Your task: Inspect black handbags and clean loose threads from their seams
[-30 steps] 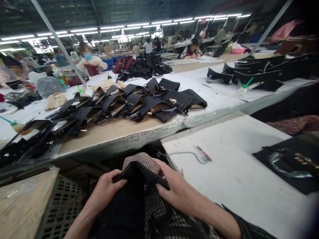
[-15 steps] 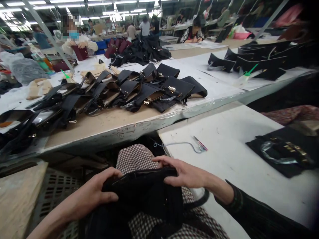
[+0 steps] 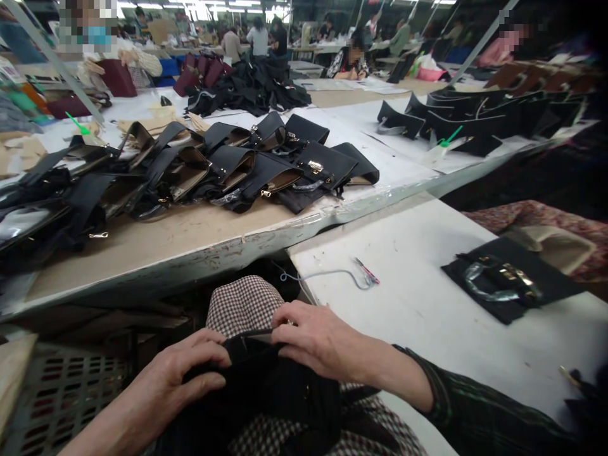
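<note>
A black handbag (image 3: 256,386) lies across my lap on checkered cloth (image 3: 244,301), its upper edge facing up. My left hand (image 3: 190,367) grips the left end of that edge, thumb on the near side and fingers over the far side. Farther right along the same edge, my right hand (image 3: 313,339) pinches the rim between thumb and fingers. A sliver of lighter lining shows between the two hands. The bag's lower part is dark and hard to make out.
Snips (image 3: 367,271) on a cord lie on the white side table (image 3: 403,253), with another black bag (image 3: 508,278) to the right. Several black bags (image 3: 232,164) stand on the long workbench (image 3: 156,253) ahead. A plastic crate (image 3: 71,392) is at lower left. Co-workers sit beyond.
My right hand has moved left along the bag's edge, closer to my left hand, and its fingers have drawn in. The camera view has turned a little to the right.
</note>
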Tool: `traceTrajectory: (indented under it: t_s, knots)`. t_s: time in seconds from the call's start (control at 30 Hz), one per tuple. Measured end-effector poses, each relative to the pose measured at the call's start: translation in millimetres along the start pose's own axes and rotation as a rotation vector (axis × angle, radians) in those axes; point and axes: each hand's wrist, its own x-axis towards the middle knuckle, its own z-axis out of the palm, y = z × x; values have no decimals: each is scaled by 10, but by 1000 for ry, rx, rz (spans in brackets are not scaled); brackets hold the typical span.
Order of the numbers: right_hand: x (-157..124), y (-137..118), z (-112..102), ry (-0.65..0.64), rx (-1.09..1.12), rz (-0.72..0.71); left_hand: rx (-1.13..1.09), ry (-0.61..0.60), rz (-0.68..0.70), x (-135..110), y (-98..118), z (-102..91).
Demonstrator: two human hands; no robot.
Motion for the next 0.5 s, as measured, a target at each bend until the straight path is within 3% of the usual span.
traceTrajectory:
  t_s: [0.13, 0.27, 0.4, 0.5]
  knots:
    - [3, 34, 42, 2, -16, 25, 0, -36, 16, 52, -23, -39]
    - [46, 74, 44, -12, 135, 47, -15, -44, 23, 175, -12, -70]
    - [78, 118, 29, -34, 211, 70, -50, 29, 41, 330, 92, -72]
    - [72, 149, 22, -59, 189, 84, -61, -21, 73, 436, 190, -70]
